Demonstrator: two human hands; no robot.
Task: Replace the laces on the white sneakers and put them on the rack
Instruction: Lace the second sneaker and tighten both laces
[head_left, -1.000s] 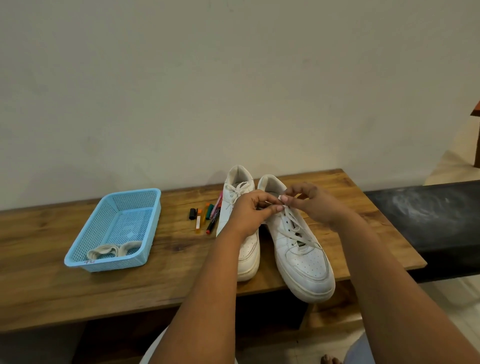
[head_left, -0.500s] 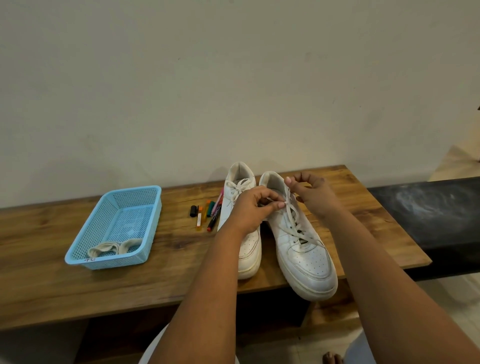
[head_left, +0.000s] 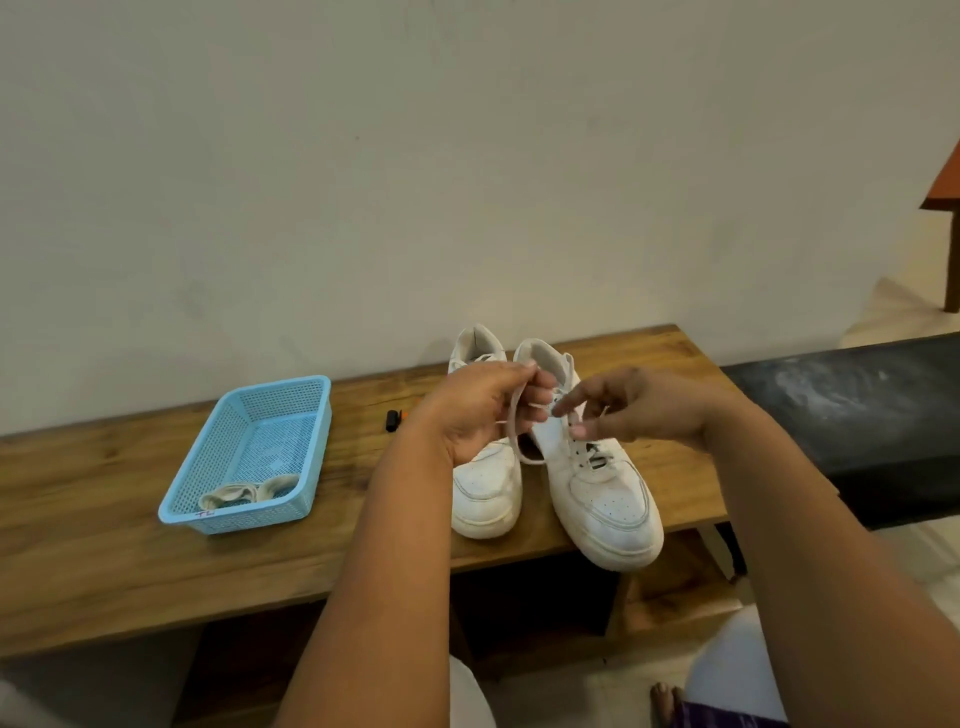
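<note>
A plain pale wall (head_left: 467, 156) fills the upper half; a wooden bench (head_left: 104, 545) stands against it; at the right a dark slab (head_left: 857, 415) adjoins the bench; pale floor (head_left: 904, 317) and a red-brown furniture piece (head_left: 948, 182) show at far right.

Both your forearms reach forward from the bottom of the view, bare, converging toward the middle. Your left hand (head_left: 480, 410) is raised, back of the hand toward you, fingers curled over with the thumb closing against them; a loop of white lace (head_left: 511, 426) runs through that pinch and hangs below it. Your right hand (head_left: 639, 405) sits just beside the left, at about the same height, wrist bent inward. Its fingers (head_left: 576, 430) point toward the left hand's grip, loosely bent. Whether they pinch the lace is unclear through motion blur. The two hands are close but not touching.
</note>
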